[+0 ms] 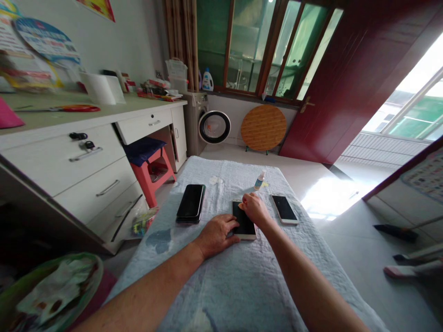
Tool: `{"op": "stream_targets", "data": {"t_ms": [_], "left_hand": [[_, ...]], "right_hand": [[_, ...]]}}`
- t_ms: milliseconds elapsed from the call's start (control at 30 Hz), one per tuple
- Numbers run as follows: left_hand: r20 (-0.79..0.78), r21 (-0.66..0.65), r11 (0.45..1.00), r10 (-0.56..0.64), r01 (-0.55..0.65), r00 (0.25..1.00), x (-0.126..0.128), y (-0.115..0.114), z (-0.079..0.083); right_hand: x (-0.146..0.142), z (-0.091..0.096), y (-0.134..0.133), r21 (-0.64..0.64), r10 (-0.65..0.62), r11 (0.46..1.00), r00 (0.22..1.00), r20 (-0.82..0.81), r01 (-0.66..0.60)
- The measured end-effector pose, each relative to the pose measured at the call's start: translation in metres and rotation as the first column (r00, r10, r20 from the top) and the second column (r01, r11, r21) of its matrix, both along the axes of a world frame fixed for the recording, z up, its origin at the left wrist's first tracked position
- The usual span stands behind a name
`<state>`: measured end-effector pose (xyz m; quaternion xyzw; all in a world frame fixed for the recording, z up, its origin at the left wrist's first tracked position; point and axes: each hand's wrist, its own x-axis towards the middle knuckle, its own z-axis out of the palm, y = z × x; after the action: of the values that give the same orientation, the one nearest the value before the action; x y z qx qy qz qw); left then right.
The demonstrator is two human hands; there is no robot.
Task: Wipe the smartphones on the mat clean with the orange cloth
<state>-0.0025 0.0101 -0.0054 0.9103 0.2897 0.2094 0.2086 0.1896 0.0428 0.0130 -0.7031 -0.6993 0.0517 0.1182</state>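
A smartphone with a dark screen and pale frame lies flat on the cloth-covered table. My left hand grips its left side, the fingers over the edge and the thumb near the bottom corner. Against the upper part of the screen, my right hand presses a small orange piece, perhaps a cloth or pad, mostly hidden by the closed fingers. Just beyond stands a small spray bottle with a white cap. A white phone lies to the right, and stacked black phones lie to the left.
A pale blue cloth covers the table. Left of it are a red stool, a white drawer desk and a filled waste bin. Beyond stand a washing machine with its door open and a round wooden tabletop.
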Motion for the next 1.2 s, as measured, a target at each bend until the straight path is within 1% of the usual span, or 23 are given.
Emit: {"op": "stream_targets", "data": {"t_ms": [100, 167, 300, 467, 600, 733, 900, 1033, 1133, 1200], "left_hand": [[-0.003, 0.009, 1.000, -0.008, 0.008, 1.000, 0.000, 0.001, -0.001], [-0.007, 0.009, 1.000, -0.005, 0.005, 1.000, 0.000, 0.001, -0.001], [-0.008, -0.003, 1.000, -0.005, 0.005, 1.000, 0.000, 0.001, 0.000], [0.009, -0.007, 1.000, -0.001, 0.001, 1.000, 0.000, 0.001, 0.001], [0.023, -0.015, 1.000, -0.003, 0.003, 1.000, 0.000, 0.000, 0.001], [0.047, -0.003, 1.000, -0.006, 0.007, 0.999, 0.000, -0.001, 0.002], [0.041, 0.001, 1.000, -0.023, 0.023, 0.999, 0.000, 0.000, 0.001], [0.039, 0.000, 1.000, -0.022, 0.022, 0.999, 0.000, 0.001, -0.001], [0.024, 0.008, 1.000, -0.004, 0.004, 1.000, 0.000, 0.001, -0.002], [0.014, 0.019, 1.000, -0.010, 0.009, 1.000, 0.001, 0.001, -0.003]], "right_hand": [[-0.002, -0.003, 0.020, -0.006, -0.047, 0.999, 0.999, 0.022, 0.047], [-0.004, -0.005, 0.028, -0.006, -0.053, 0.999, 0.998, 0.026, 0.053], [-0.008, -0.006, 0.029, -0.005, -0.015, 1.000, 0.999, 0.041, 0.015], [-0.009, -0.003, 0.016, -0.007, 0.094, 0.996, 0.995, 0.031, -0.094], [-0.005, -0.001, -0.001, -0.014, 0.238, 0.971, 0.969, -0.070, -0.239], [-0.002, -0.003, -0.021, 0.012, 0.322, 0.946, 0.932, -0.168, -0.325], [0.001, -0.001, -0.044, 0.008, 0.371, 0.925, 0.901, -0.226, -0.379], [0.005, 0.003, -0.059, -0.034, 0.357, 0.925, 0.896, -0.264, -0.378], [0.010, 0.005, -0.064, -0.064, 0.337, 0.928, 0.899, -0.278, -0.368], [0.014, 0.005, -0.062, -0.064, 0.311, 0.939, 0.913, -0.265, -0.339]]}}
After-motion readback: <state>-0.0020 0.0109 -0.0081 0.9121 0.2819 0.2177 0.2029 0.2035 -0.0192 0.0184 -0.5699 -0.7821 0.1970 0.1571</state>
